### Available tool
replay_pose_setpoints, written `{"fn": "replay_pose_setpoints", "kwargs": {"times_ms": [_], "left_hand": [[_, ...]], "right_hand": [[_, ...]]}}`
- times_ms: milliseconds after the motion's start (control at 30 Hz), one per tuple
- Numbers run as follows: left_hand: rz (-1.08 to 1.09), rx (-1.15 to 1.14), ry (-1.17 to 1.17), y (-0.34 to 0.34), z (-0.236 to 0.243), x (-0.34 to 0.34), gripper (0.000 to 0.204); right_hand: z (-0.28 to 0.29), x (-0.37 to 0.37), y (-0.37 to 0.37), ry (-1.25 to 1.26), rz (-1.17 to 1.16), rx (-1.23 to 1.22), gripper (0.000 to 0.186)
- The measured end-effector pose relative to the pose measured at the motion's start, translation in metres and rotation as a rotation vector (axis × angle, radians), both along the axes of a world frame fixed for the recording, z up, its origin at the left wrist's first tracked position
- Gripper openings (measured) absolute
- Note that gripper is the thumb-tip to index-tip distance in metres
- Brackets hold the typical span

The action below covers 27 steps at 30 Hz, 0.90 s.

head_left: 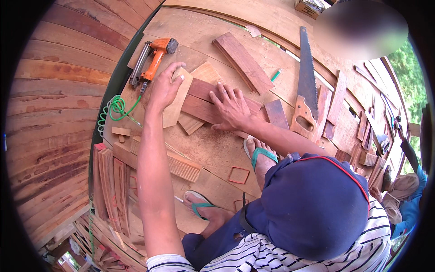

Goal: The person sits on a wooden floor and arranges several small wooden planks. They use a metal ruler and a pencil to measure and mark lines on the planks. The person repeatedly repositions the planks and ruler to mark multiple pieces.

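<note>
My left hand [166, 87] grips the upper left edge of a short pale wooden board [178, 105], thumb and fingers curled around it. That board lies across the left end of reddish-brown planks [199, 108]. Flat on those planks rests my right hand [231, 108], its fingers spread. Another pale board [192, 123] shows partly beneath, and a light piece [206, 71] sticks out behind. An orange nail gun [157, 56] lies beside my left hand, joined to a coiled green air hose [118, 105].
A handsaw [306, 86] and a green pencil [276, 75] lie to the right. Beyond the planks rests a dark red board [244, 62]. Wood strips [108, 186] stand at lower left. A dark blue cap [312, 206] covers the lower right. Another person [408, 199] is at far right.
</note>
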<state>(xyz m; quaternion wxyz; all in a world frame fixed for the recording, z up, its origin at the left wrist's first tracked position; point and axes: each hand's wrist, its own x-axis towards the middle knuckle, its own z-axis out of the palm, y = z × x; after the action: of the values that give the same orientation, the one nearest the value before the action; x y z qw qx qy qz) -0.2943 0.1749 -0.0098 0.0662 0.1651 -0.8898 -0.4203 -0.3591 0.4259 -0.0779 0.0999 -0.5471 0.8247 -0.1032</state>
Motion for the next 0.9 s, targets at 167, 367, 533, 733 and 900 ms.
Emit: {"fn": "replay_pose_setpoints", "kwargs": {"times_ms": [167,367,533,733,900], "left_hand": [[0.002,-0.002,-0.004,-0.0032,-0.0039,-0.0006,0.039],[0.010,0.045,0.005,-0.0032,-0.0046,-0.0008,0.039],[0.007,0.040,0.009,-0.0052,-0.0051,-0.0007,0.039],[0.017,0.044,0.003,-0.0013,-0.0022,-0.0018,0.038],[0.031,-0.003,-0.010,-0.0009,-0.0011,-0.0013,0.038]], "right_hand": [[-0.0032,0.0011,0.0010,-0.006,0.003,-0.032,0.113],[-0.0066,0.0006,0.0000,-0.014,0.003,-0.052,0.111],[-0.0100,-0.0015,-0.0007,-0.026,0.012,-0.073,0.112],[-0.0063,-0.0020,-0.0005,-0.071,-0.002,-0.042,0.110],[-0.0080,-0.0003,0.0002,-0.056,0.007,-0.050,0.107]]}}
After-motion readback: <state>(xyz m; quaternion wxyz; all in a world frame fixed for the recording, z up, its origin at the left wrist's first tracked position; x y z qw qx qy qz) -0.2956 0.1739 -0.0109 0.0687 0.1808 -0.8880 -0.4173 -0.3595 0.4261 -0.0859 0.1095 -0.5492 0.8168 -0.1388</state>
